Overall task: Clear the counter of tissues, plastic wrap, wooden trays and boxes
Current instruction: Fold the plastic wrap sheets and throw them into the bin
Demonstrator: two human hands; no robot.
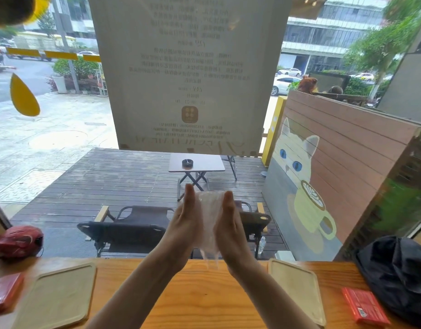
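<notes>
A crumpled wad of clear plastic wrap [210, 224] is raised above the wooden counter [204, 293], pressed between my two palms. My left hand [184, 224] presses its left side with straight fingers pointing up. My right hand [230, 226] presses the right side the same way. A tail of the wrap hangs down between my wrists. One pale wooden tray [57, 295] lies on the counter at the left, another wooden tray [297, 293] at the right. A red box [365, 306] lies at the right, and a second red box [4, 292] at the far left edge.
A black bag [397, 274] sits on the counter's right end. A red helmet [18, 241] rests at the far left by the window. The window glass with a hanging poster [188, 74] rises directly behind the counter.
</notes>
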